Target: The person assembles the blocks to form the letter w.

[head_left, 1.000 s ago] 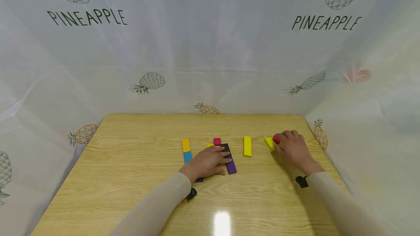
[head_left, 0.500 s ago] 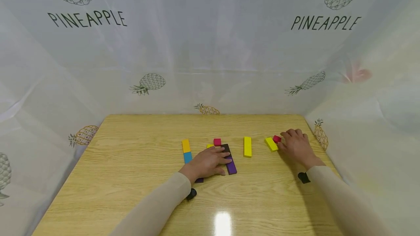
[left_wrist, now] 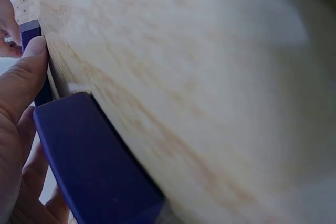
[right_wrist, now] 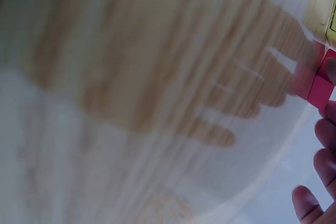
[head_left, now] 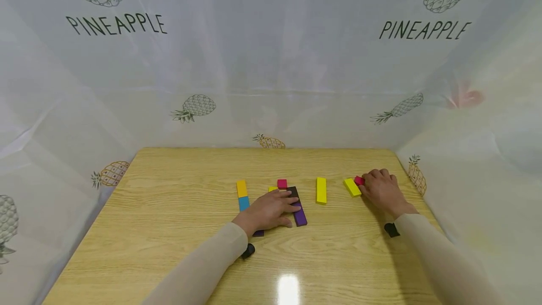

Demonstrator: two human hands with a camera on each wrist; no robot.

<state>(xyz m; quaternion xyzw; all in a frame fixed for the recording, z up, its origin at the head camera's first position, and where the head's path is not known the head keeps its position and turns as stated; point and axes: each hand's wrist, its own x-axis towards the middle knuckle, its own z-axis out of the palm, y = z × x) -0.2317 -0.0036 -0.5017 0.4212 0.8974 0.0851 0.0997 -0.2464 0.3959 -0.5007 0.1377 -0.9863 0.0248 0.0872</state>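
Note:
My left hand [head_left: 268,210] lies low over a group of blocks in the head view. Its fingertips rest on a black block [head_left: 292,193] and a purple block [head_left: 300,215] that stand end to end. The left wrist view shows the thumb stretched out beside a purple block [left_wrist: 31,31], with another purple block [left_wrist: 94,156] close to the camera. On the right side of the table, my right hand [head_left: 383,194] pinches a small red cube [head_left: 359,180] between thumb and index finger. A yellow block [head_left: 352,187] lies slanted just left of that cube.
An upright-running yellow block [head_left: 321,190] lies between the hands. Orange [head_left: 241,188] and blue [head_left: 243,203] blocks line up left of the left hand. Another red cube [head_left: 282,183] sits behind its fingers. A pineapple-print sheet [head_left: 271,60] encloses the wooden table [head_left: 169,229].
My right hand drew back slightly from the red cube, then closed in on it again. The cube now sits slightly away from its first spot. The left hand has stayed put.

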